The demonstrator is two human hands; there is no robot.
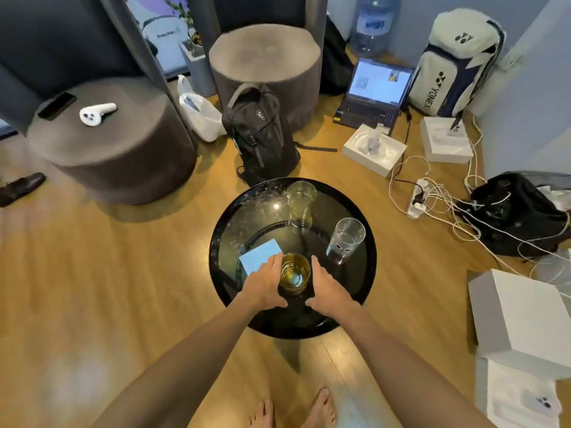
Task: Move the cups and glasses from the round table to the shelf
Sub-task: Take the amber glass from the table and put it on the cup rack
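- Two hands, left hand [265, 281] and right hand [327, 287], are cupped apart around the amber glass [295, 273], fingers relaxed, nothing yet gripped, presumably for a steady two-sided lift.
- Beyond the fingertips, two more glasses [301, 205] are left on the surface [234, 217].

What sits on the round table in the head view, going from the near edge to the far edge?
Amber glass between the left hand and right hand → blue box → clear glass toward the right → far glass near the back rim of the round table.
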